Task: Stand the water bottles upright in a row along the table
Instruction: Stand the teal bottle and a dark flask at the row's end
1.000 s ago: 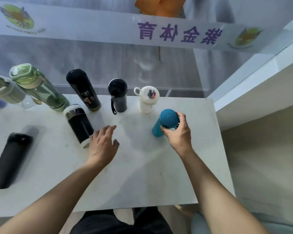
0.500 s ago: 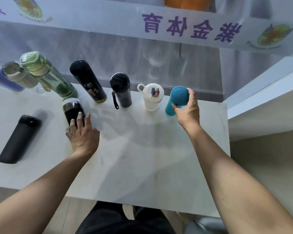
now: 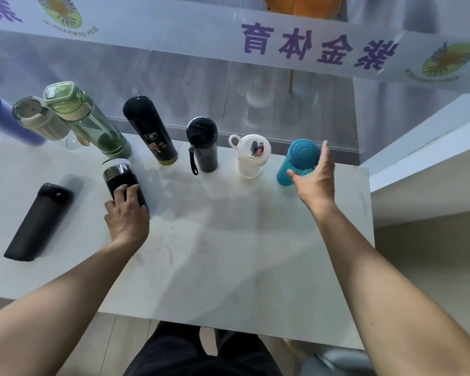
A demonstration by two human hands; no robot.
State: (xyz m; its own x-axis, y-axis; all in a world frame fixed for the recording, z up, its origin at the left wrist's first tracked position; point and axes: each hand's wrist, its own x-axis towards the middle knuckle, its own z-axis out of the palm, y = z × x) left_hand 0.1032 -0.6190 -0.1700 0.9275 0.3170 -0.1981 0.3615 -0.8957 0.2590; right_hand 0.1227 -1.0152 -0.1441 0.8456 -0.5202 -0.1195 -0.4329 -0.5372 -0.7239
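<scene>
A teal bottle (image 3: 300, 156) stands upright at the right end of a row along the table's far edge. My right hand (image 3: 314, 183) is spread beside it, with only the thumb near its side. The row also holds a white bottle (image 3: 248, 158), a black bottle with a strap (image 3: 204, 145), a tall black bottle (image 3: 149, 131), a green one (image 3: 87, 120), a beige one (image 3: 36, 118) and a purple one (image 3: 0, 118). My left hand (image 3: 128, 215) wraps the lower end of a black steel-banded bottle (image 3: 117, 175); I cannot tell if it lies flat. A matte black bottle (image 3: 38, 221) lies on its side at the left.
The white table (image 3: 228, 240) ends just right of the teal bottle. A glass wall with a printed banner (image 3: 310, 47) runs right behind the row. A stemmed glass (image 3: 73, 143) stands between the beige and green bottles. A white ledge (image 3: 418, 147) rises at the right.
My right hand carried the teal bottle from the table's middle to the far edge beside the white bottle, then spread its fingers. My left hand reached left and closed over the steel-banded bottle.
</scene>
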